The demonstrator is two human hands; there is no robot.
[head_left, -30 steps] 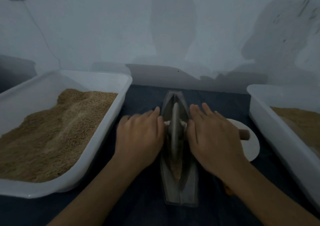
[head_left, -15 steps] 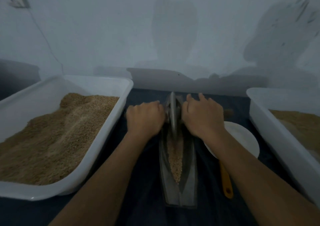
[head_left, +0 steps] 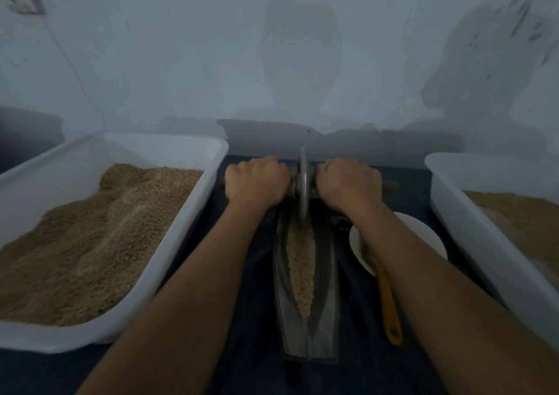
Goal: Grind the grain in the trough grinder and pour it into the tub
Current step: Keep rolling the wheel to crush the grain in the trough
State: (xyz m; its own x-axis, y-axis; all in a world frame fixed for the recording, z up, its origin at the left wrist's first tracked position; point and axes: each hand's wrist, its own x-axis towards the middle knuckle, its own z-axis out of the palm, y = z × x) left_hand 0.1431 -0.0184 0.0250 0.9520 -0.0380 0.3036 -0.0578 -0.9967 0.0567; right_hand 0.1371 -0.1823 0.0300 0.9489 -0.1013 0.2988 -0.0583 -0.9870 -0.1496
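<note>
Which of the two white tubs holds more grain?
The white tub on the left: its grain is heaped high across the bottom. The white tub on the right, partly out of frame, shows a lower layer.

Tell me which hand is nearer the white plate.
Right. The right hand has its grip on the roller handle just beyond the white plate; the left hand sits across the grinder wheel, farther away.

The trough grinder [head_left: 305,297] is a long, narrow metal boat lying on the dark cloth, with pale grain [head_left: 302,270] along its groove. Its thin metal wheel [head_left: 303,182] stands upright at the far end. The white tub [head_left: 193,207] beside it holds brown grain.
</note>
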